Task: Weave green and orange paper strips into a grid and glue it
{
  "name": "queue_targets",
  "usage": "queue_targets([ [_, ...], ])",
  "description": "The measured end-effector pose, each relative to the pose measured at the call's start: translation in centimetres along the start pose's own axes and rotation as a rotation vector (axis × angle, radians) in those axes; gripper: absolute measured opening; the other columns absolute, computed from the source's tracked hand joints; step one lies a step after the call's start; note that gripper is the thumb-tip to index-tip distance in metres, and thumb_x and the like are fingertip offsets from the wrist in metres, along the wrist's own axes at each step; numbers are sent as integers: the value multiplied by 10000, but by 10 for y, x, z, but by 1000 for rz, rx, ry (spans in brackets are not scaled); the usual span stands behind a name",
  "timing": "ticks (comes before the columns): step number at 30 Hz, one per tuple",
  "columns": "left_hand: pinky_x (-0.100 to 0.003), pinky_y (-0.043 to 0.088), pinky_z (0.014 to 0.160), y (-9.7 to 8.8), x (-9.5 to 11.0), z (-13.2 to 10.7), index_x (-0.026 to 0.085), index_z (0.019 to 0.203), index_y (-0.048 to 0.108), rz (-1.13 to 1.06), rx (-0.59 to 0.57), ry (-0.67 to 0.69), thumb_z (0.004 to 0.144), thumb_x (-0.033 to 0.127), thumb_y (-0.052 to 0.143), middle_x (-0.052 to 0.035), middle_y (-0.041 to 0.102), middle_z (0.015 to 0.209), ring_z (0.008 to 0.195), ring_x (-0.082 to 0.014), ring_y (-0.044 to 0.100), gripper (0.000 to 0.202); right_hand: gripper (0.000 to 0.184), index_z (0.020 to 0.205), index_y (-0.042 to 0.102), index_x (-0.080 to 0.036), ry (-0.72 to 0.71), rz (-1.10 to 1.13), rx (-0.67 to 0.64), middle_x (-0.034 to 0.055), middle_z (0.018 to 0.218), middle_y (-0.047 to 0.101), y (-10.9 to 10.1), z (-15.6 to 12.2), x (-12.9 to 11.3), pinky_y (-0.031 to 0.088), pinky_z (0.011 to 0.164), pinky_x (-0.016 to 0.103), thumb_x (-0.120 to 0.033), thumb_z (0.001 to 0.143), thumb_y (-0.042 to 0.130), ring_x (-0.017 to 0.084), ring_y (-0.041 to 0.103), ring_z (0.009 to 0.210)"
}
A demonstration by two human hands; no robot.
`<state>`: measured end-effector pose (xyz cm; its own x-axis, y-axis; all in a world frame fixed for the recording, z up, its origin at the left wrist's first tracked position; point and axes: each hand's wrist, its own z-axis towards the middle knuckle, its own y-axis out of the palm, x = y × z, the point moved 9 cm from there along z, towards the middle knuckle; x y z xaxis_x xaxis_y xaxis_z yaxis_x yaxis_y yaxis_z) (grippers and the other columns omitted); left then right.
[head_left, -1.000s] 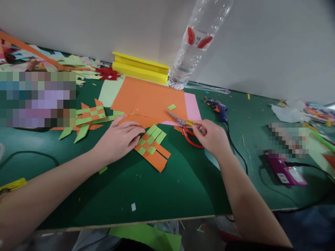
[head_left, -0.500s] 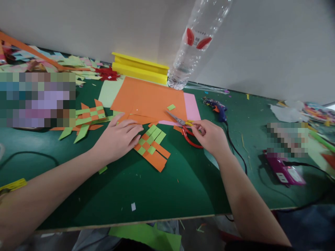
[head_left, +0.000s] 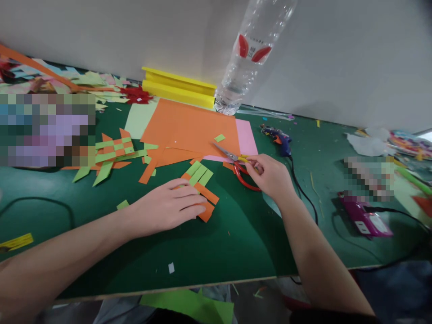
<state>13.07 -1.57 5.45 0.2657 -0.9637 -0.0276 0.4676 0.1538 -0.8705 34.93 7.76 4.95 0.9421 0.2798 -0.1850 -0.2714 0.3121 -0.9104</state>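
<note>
My left hand (head_left: pixel 168 204) lies with fingers stretched over a woven orange and green paper piece (head_left: pixel 206 192), covering its left part. Loose strip ends of the weave show beyond my fingertips. The fingers of my right hand (head_left: pixel 270 175) are curled on the handle of red and yellow scissors (head_left: pixel 243 173), whose blades point up and left over an orange paper sheet (head_left: pixel 199 123). A small green paper scrap (head_left: pixel 219 137) rests near the blade tip. Further left sits a second woven paper piece shaped like a fish (head_left: pixel 114 150), with pointed tails.
A clear plastic bottle (head_left: pixel 251 54) and a yellow folded strip (head_left: pixel 178 87) stand at the back wall. A blue glue gun (head_left: pixel 279 138) with a black cord lies to the right. Beyond it is a purple power socket (head_left: pixel 366 216). Paper scraps (head_left: pixel 91 78) heap at the back left.
My left hand has moved right and toward me, onto the woven paper piece, uncovering orange and green strips where it was. My right hand and the scissors have stayed nearly still.
</note>
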Motion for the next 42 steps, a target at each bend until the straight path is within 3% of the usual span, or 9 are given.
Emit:
queue_targets([
  [12,-358,389,980,-2,-8,0,181,1028,648,-48,14,-27,989,63,408,-16,757,1019,931,-149,673,270,210,994,685,-192,-3,0,-11,39,786,683,1,0,1,411,555,267,-323,891,557,141,569,593],
  [19,-359,376,1000,3,-11,-3,213,1122,603,-32,-43,-56,995,56,348,-8,759,1043,931,-138,671,325,212,979,684,-193,8,10,-11,41,782,680,1,0,1,407,548,265,-333,890,554,139,567,587],
  [26,-368,386,942,-3,-10,-3,142,1226,498,-36,27,-34,958,5,397,-62,754,1051,909,-158,680,318,216,1006,693,-180,-2,7,-17,37,771,675,2,0,0,406,548,268,-316,890,572,141,576,599],
  [31,-346,357,958,-4,-11,-1,180,1287,461,-49,-9,-44,971,-5,333,-50,738,1116,954,-145,668,388,219,1010,691,-173,1,7,-21,36,778,676,2,0,0,398,549,270,-309,892,566,138,575,601],
  [36,-329,355,944,-2,-13,0,205,1221,528,-45,-30,-62,968,0,324,-24,739,1110,935,-137,665,384,218,994,689,-184,12,12,-25,37,775,673,2,0,0,401,552,271,-324,888,562,141,579,606],
  [42,-347,381,982,2,-22,-7,220,1142,595,-172,53,-139,987,129,449,-8,761,1045,888,-129,689,232,231,999,688,-194,20,10,-37,46,775,675,2,0,1,405,552,283,-344,893,547,156,588,611],
])
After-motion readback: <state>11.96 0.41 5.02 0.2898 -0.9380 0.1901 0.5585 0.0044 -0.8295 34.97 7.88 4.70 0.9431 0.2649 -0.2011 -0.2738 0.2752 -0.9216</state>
